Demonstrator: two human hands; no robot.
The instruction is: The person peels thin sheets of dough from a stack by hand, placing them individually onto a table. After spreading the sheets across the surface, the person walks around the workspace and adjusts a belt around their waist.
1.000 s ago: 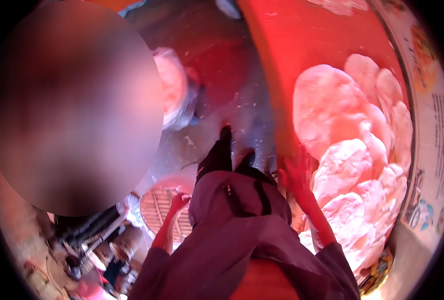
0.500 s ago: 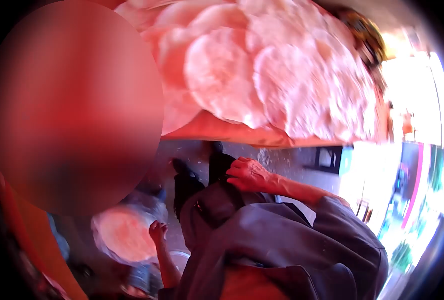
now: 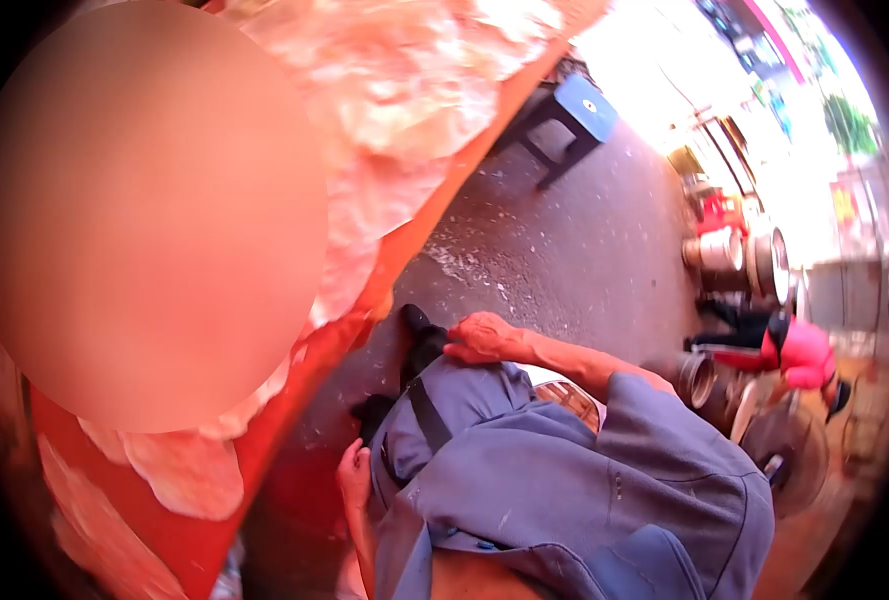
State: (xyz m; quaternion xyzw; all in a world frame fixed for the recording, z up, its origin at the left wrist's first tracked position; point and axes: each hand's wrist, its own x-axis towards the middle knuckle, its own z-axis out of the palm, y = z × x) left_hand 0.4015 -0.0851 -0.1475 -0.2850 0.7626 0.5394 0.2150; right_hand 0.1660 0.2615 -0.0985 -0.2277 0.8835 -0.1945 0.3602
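Note:
My right hand [image 3: 482, 338] hangs beside my thigh, fingers loosely curled in, with nothing visible in it. Lower left, my left hand [image 3: 354, 475] is held near my hip, also loosely curled; I see nothing in it. Neither hand touches the table. Thin, pale, round flat sheets [image 3: 389, 150] overlap on the orange-red table covering [image 3: 419, 220], whose edge runs diagonally past my feet. Another pale sheet [image 3: 186, 475] lies near its lower edge. A large blurred oval hides the left part of the view.
A blue stool [image 3: 586, 108] stands beyond the table edge. Buckets [image 3: 716, 250] and a red crate [image 3: 721, 212] line the right side. A person in a pink top [image 3: 807, 352] bends over near round containers [image 3: 784, 460]. Pale flecks lie on the dark floor [image 3: 524, 245].
My view has swung to the right: the table now slants across the upper left, and the stool and bent person show. The pale round pile by my left hand has left view.

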